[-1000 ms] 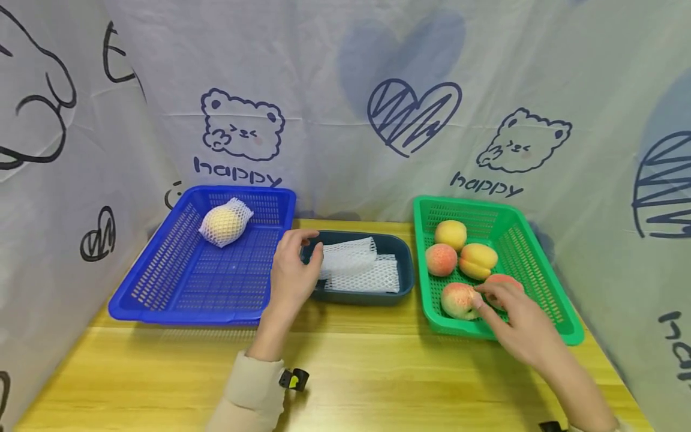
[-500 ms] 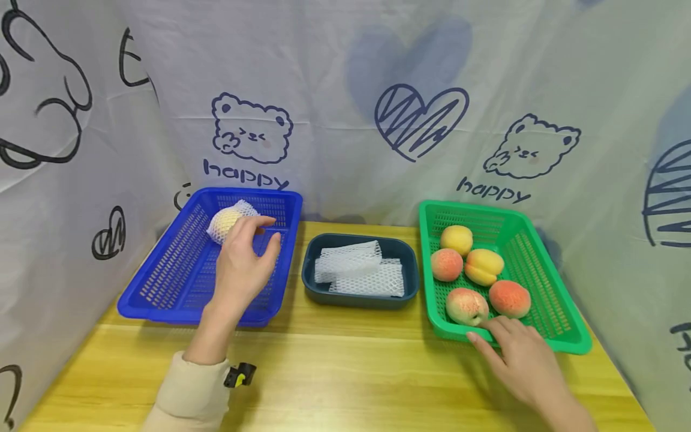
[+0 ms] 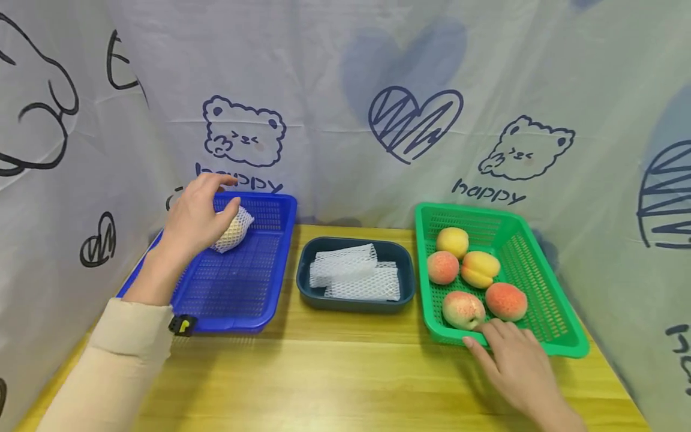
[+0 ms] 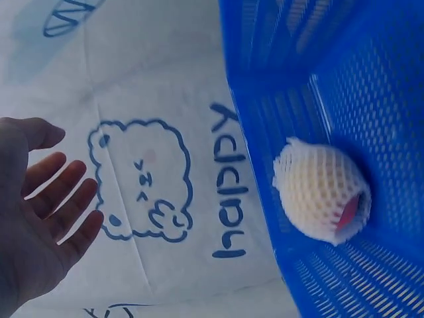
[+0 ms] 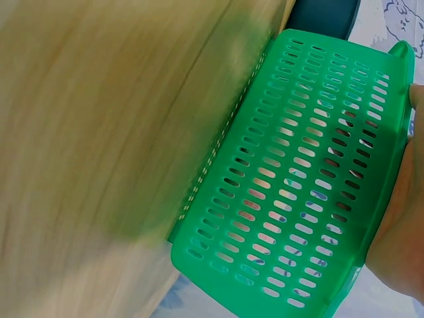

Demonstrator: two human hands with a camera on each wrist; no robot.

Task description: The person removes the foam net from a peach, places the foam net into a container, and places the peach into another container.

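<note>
Raised over the far left of the blue basket (image 3: 227, 294), my left hand (image 3: 197, 216) has its fingers loosely bent and holds nothing. A peach in a white foam net (image 3: 233, 233) lies in that basket, partly covered by the hand in the head view. The left wrist view shows the net (image 4: 321, 189) with pink fruit at its open end, apart from the fingers. My right hand (image 3: 515, 363) rests on the front rim of the green basket (image 3: 558, 348), fingers over the edge beside a peach (image 3: 463, 309). In the right wrist view the basket wall hides its fingertips.
Between the baskets stands a dark teal tray (image 3: 356, 306) with white foam net sleeves (image 3: 345, 264). Several more peaches lie in the green basket, including a yellow one (image 3: 480, 269) and a red one (image 3: 506, 301). A printed cloth (image 3: 335, 168) hangs behind the wooden table (image 3: 324, 378).
My left hand has moved left from the teal tray to above the blue basket. My right hand has drawn back from the peaches to the green basket's front rim.
</note>
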